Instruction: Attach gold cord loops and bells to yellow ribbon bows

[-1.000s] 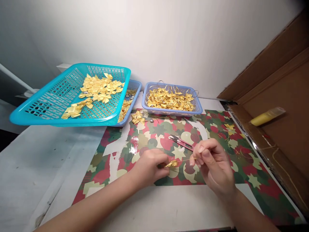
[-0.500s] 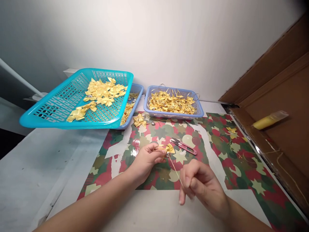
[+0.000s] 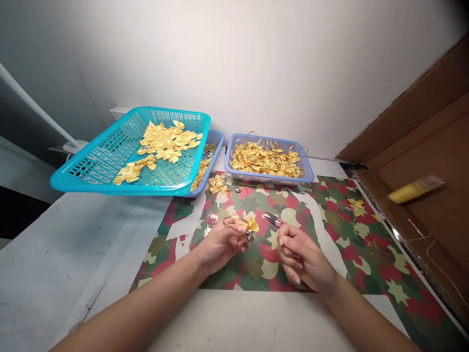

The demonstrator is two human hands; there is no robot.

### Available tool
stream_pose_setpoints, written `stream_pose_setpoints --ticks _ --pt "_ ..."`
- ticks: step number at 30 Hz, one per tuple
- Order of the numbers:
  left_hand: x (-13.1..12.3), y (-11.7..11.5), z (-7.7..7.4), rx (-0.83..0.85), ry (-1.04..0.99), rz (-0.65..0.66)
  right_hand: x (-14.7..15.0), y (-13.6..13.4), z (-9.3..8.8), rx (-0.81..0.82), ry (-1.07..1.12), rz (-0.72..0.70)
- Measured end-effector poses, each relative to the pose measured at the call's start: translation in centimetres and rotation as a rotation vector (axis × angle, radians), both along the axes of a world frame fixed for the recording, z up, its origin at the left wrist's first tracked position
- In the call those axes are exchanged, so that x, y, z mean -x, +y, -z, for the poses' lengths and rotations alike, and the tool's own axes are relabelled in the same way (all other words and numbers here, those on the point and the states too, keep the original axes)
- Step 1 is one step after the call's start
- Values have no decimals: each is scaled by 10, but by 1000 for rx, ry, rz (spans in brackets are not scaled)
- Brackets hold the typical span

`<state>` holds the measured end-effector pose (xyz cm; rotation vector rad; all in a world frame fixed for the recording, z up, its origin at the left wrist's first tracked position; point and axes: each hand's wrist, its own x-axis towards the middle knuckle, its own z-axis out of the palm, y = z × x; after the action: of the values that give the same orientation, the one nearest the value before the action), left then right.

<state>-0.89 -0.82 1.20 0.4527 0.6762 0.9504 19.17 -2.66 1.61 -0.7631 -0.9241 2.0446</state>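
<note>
Two hands work over the patterned paper sheet (image 3: 330, 230), which covers the middle of the tabletop (image 3: 73, 254) a little in from its near edge. The left hand (image 3: 223, 242) has thumb and fingers pinched tight on one gold bow (image 3: 251, 224), held just above the paper, with a small silver bell (image 3: 249, 235) hanging under it. The right hand (image 3: 300, 254) lies just beside it, fingers curled in together; whether anything sits between them cannot be made out. One pair of thread snips (image 3: 273, 219) lies on the paper just beyond that hand's knuckles.

Farther out lie two loose bows, one (image 3: 217, 185) near the baskets and a smaller one (image 3: 355, 202) toward the right edge. Three baskets stand along the far edge. The teal basket (image 3: 91, 171) of flat bows rests tilted on a blue basket (image 3: 216, 142). A second blue basket (image 3: 269, 177) of looped bows stands to their right.
</note>
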Motion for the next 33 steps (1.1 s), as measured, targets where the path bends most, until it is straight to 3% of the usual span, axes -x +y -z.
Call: stream_pose_setpoints --ticks 4,9,12,15,18,22,28,30,33 --pt "-1 -1 -1 -40 24 12 -1 5 3 21 -72 19" --pt "-2 -4 3 -121 18 123 8 4 11 112 -178 -106" --pt "-2 -8 3 -216 62 332 13 3 17 92 -265 -98" --pt "-2 -14 1 -302 151 604 18 4 19 34 -325 13" --pt "-3 -19 -1 -321 259 720 21 9 18 -11 -344 123" --pt "-6 -19 -2 -313 309 629 22 14 20 -44 -319 272" --pt "-10 -12 -3 -98 404 183 13 4 16 -268 -412 528" --pt "-9 -10 -3 -51 412 86 13 -5 9 -392 -519 512" --pt "-9 -9 -5 -18 411 42 15 -17 3 -681 -711 411"
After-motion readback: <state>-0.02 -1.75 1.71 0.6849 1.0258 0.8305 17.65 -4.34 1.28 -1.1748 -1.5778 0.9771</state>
